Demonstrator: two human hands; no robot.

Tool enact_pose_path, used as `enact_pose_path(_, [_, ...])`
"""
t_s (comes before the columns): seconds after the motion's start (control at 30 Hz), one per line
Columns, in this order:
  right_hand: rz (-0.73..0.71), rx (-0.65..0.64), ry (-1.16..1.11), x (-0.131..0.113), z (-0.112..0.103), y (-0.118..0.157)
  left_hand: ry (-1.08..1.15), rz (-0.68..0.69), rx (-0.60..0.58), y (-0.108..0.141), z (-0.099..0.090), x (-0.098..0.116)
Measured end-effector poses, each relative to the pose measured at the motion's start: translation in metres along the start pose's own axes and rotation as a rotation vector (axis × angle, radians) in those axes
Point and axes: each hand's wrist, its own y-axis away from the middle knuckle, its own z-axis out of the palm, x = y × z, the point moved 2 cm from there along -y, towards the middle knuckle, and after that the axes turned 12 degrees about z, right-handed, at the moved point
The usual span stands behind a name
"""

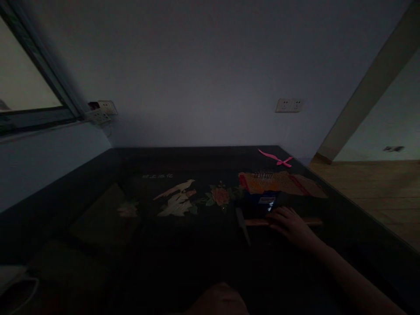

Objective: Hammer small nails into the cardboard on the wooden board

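My right hand (288,222) reaches in from the lower right, its fingers resting at the wooden handle of a hammer (311,222). The hammer's dark metal head points left. Just beyond my fingers is a dark blue packet (262,201) with a small label and a bright glint. Behind it an orange and red bag (272,181) lies flat. At the bottom edge my left hand (219,301) shows only in part, dim and cut off by the frame; its fingers cannot be made out.
A pink ribbon (278,161) lies near the back right corner of the dark table (197,153), whose top bears a bird and flower print. Something white with a loop (16,280) sits at the lower left. A wall stands behind.
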Motion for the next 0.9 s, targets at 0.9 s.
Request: enact_pose_path(0.9, [-0.032,-0.511,-1.105,-0.198,0.031,0.03,0.221,-0.204,0.182,0.0,-0.039,0.008])
